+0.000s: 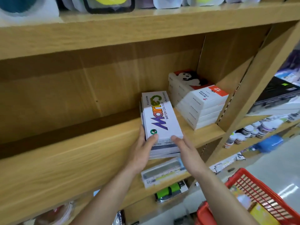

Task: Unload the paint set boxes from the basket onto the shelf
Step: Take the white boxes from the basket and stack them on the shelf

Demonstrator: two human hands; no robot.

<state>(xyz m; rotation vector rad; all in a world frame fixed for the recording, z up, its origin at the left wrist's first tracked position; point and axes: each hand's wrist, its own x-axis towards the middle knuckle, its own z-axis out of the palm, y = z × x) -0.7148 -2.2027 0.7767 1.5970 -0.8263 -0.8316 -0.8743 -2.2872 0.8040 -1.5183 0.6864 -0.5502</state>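
Observation:
A stack of white Marie's water colour boxes (162, 116) lies on the wooden shelf (81, 159), its near end overhanging the front edge. My left hand (142, 150) grips the stack's near left corner, thumb on top. My right hand (183, 145) touches the near right corner with flat fingers. To the right, against the shelf's side wall, stands a second stack of white and red panda paint boxes (199, 101). The red basket (253, 197) is at the bottom right, holding a yellow item.
The shelf board left of the stacks is bare wood. Below hang a price tag holder (164, 174) and a green packaged item (170, 190). Small paint jars (253, 130) line a lower shelf at right. Packaged goods fill the shelf above.

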